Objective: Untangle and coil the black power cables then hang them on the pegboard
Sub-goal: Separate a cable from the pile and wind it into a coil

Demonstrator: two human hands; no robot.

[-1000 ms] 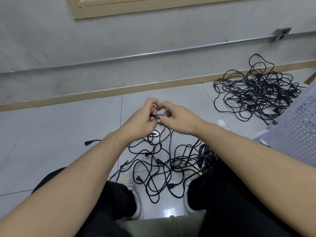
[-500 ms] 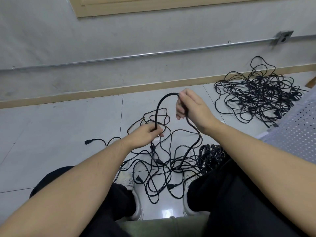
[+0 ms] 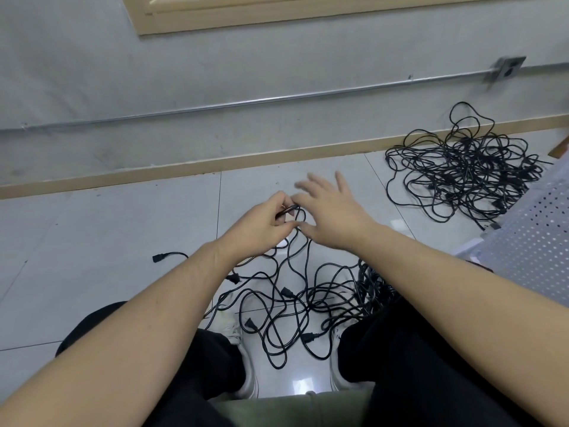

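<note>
My left hand pinches a loop of black power cable above the floor. That cable hangs down into a loose tangle of black cables between my feet. My right hand is beside the left, fingers spread and straight, its thumb side close to the held loop; the fingers are blurred. A small bundle of coiled cable lies by my right knee. The white pegboard leans at the right edge.
A second, larger heap of tangled black cables lies on the tiled floor near the wall at the right. A loose plug end lies to the left. My black-trousered legs and white shoes flank the near tangle.
My right hand has let go of the cable arch it held up and now spreads its fingers. My left hand has risen to meet it and holds a small loop.
</note>
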